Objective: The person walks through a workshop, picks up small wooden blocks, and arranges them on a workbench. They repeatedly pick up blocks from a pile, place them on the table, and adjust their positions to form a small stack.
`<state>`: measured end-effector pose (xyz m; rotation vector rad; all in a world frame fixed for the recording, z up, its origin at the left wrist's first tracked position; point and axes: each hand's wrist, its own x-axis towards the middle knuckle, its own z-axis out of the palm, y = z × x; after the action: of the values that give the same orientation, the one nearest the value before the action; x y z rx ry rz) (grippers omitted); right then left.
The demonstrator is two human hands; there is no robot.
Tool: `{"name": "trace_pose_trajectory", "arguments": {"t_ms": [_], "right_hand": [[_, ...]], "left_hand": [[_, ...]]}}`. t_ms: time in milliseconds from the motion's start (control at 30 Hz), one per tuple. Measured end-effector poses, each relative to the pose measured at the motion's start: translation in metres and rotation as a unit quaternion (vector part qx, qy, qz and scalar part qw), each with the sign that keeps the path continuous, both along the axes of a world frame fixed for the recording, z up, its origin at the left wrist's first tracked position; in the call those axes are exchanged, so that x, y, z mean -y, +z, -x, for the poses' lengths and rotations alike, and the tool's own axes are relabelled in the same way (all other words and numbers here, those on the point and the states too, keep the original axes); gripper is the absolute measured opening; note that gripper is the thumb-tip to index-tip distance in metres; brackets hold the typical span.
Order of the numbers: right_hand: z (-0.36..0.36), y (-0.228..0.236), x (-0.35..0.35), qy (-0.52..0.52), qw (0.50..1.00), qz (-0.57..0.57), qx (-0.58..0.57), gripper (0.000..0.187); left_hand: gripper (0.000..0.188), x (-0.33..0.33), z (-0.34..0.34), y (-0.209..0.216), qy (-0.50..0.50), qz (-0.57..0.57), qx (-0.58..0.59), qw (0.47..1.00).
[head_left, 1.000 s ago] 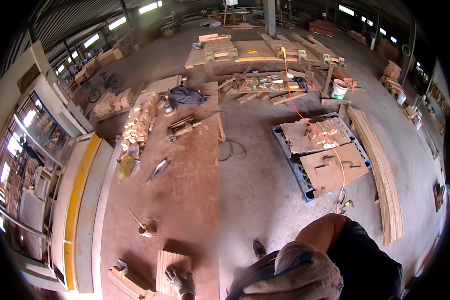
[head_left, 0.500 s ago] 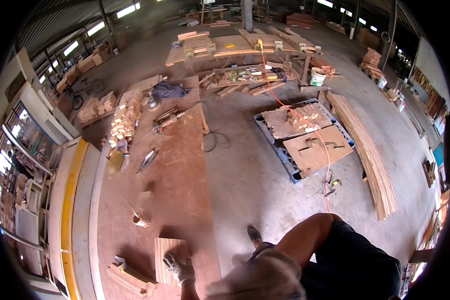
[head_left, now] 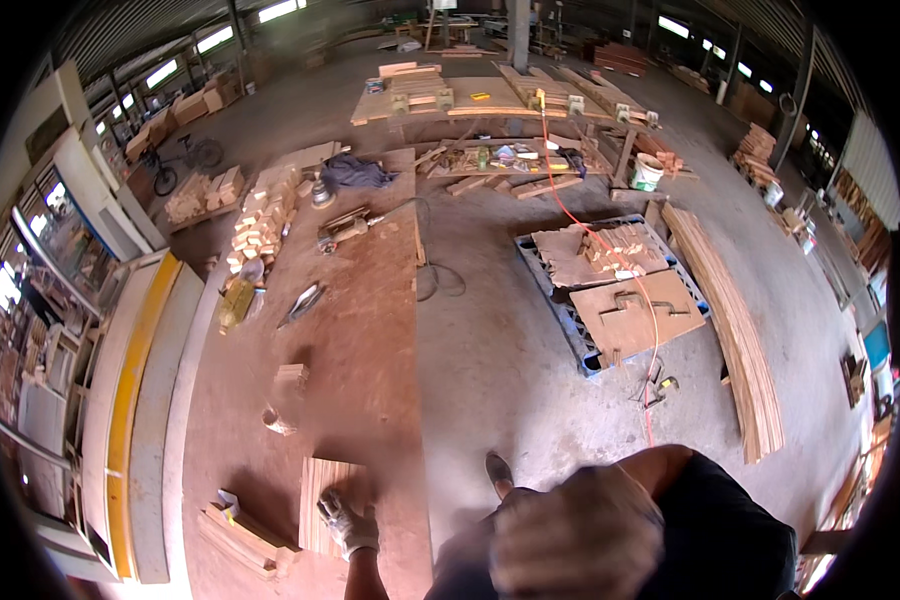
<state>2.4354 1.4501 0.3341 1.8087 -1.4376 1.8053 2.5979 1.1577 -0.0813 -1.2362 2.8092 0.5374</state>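
My left hand [head_left: 348,524], in a pale work glove, rests on a striped wooden panel [head_left: 320,490] lying on the brown worktable [head_left: 370,350]. Its fingers are spread flat on the wood, with nothing held. Close to the camera, my right hand [head_left: 576,525] seems to be the large brownish blur at the end of my bent bare arm. Motion smears its fingers, and whether it holds something is not visible. Left of the panel lie several wood strips [head_left: 245,540]. Beyond it are a small wood block [head_left: 291,376] and a pale round-edged piece [head_left: 278,421].
Farther along the worktable are stacked wood blocks [head_left: 258,225], a corded power tool [head_left: 345,230] and a dark cloth [head_left: 355,171]. On the floor to the right, a blue pallet [head_left: 560,320] carries boards and clamps beside long planks [head_left: 730,340]. An orange hose [head_left: 653,350] crosses the pallet.
The view has shifted slightly. The blurred right hand has moved right and up. My left hand stays on the panel.
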Motion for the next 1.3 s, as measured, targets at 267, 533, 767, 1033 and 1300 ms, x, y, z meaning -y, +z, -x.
{"name": "trace_pose_trajectory", "arguments": {"t_ms": [267, 533, 767, 1033, 1300], "right_hand": [[0.073, -0.289, -0.071, -0.212, 0.718, -0.657, 0.089, 0.039], [0.038, -0.477, -0.230, -0.092, 0.386, -0.894, 0.207, 0.062], [0.030, -0.471, -0.194, -0.174, 0.457, -0.818, 0.303, 0.047], [0.039, -0.428, -0.113, -0.167, 0.509, -0.786, 0.310, 0.049], [0.051, -0.443, -0.137, -0.161, 0.481, -0.776, 0.375, 0.055]], "left_hand": [[0.096, -0.012, 0.016, -0.002, -0.028, 0.051, 0.039, 0.998], [0.092, -0.009, 0.004, -0.001, -0.009, 0.078, 0.019, 0.997], [0.089, -0.012, 0.012, 0.004, -0.017, 0.057, 0.011, 0.998], [0.086, -0.012, 0.007, -0.001, -0.014, 0.061, 0.001, 0.998], [0.087, -0.018, 0.017, 0.005, -0.017, 0.059, 0.014, 0.998]]}}
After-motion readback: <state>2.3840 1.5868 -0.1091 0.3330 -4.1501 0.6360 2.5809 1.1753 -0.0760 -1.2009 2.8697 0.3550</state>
